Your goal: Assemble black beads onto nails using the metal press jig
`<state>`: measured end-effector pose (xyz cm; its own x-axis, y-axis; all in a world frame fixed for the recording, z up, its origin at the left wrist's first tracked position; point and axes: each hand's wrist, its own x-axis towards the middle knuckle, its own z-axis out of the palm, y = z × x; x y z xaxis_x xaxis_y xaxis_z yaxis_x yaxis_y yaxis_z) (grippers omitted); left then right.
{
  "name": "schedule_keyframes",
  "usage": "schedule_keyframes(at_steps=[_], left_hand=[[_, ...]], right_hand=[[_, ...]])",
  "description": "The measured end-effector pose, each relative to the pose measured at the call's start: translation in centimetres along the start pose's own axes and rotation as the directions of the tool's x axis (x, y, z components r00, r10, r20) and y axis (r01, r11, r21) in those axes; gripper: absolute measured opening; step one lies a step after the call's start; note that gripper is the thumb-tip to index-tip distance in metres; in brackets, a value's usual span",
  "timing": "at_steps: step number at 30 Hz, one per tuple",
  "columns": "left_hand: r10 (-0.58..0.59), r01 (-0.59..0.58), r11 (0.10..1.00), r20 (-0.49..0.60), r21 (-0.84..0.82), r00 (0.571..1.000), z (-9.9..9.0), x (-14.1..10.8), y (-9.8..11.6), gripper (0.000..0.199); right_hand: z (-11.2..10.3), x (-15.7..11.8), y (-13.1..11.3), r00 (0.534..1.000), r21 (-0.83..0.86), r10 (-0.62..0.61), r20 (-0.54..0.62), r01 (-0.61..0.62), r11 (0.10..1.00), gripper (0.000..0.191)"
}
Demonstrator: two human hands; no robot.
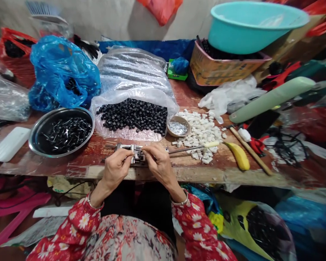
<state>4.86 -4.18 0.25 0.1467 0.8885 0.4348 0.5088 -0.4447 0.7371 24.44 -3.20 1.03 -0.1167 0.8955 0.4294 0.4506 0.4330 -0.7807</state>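
**Metal jig: handling and grip**

My left hand [116,165] and right hand [161,163] are at the front of the bench [97,172], each with thumb and index pinched together; I cannot tell what sits between them. The jig [132,148] lies at my 2 sets of fingertips. Judged rigid, fairly heavy and slick: hold its frame by the sides. The rod [187,148] lies to its right; grip the pale handle [211,144]. Farther back, the beads [133,114] look light and likely to roll.

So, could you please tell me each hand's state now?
Left hand: closed in a pinch at the metal fixture; anything held is hidden.
Right hand: also pinched there; anything held cannot be told.
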Motion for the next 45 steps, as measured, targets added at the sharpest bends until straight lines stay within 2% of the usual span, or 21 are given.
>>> schedule_keyframes(at_steps=[3,7,13,17,25,30,34,37,40,42,45], left_hand=[[0.057,-0.061,0.986,0.029,0.156,0.998,-0.6,-0.2,-1.2,0.024],[0.109,-0.141,0.936,0.114,0.324,0.987,-0.5,-0.6,-2.6,0.029],[0.174,-0.256,0.866,0.222,0.429,0.959,-0.2,-0.6,-3.1,0.029],[0.219,-0.31,0.84,0.244,0.446,0.945,-0.2,-0.4,-3.0,0.026],[0.259,-0.358,0.808,0.263,0.468,0.929,-0.4,-0.5,-2.9,0.023],[0.296,-0.378,0.815,0.246,0.438,0.923,-0.6,-0.4,-2.7,0.024],[0.304,-0.363,0.846,0.207,0.39,0.93,-0.8,-0.3,-2.6,0.024],[0.305,-0.346,0.861,0.166,0.372,0.938,-1.0,-0.2,-2.6,0.021],[0.278,-0.301,0.874,0.117,0.382,0.953,-1.4,0.2,-2.6,0.016],[0.257,-0.271,0.882,0.087,0.387,0.962,-1.7,0.5,-2.7,0.014],[0.244,-0.247,0.889,0.058,0.387,0.968,-2.2,1.0,-3.0,0.015]], right_hand=[[0.5,0.5,1.2,1.0,-0.159,-0.01,0.014,0.012,0.987,0.023],[1.8,1.1,1.9,0.995,-0.3,-0.032,0.092,0.058,0.952,0.024],[3.1,1.0,1.6,0.989,-0.505,-0.066,0.133,0.125,0.854,0.019],[3.1,0.8,1.7,0.989,-0.509,-0.059,0.139,0.122,0.852,0.014],[2.9,0.8,2.0,0.985,-0.431,-0.012,0.175,0.087,0.898,0.017],[2.9,0.8,2.3,0.986,-0.415,-0.043,0.163,0.108,0.903,0.016],[2.6,0.8,2.7,0.987,-0.324,-0.087,0.136,0.127,0.937,0.018],[1.3,0.8,2.9,0.99,-0.284,-0.137,0.032,0.14,0.948,0.021],[-1.7,0.5,3.7,0.983,-0.4,-0.143,-0.114,0.086,0.912,0.021],[-4.5,0.0,4.7,0.979,-0.559,-0.125,-0.162,0.013,0.829,0.022],[-8.6,-1.6,6.4,0.987,-0.811,-0.075,-0.144,-0.074,0.58,0.027]])
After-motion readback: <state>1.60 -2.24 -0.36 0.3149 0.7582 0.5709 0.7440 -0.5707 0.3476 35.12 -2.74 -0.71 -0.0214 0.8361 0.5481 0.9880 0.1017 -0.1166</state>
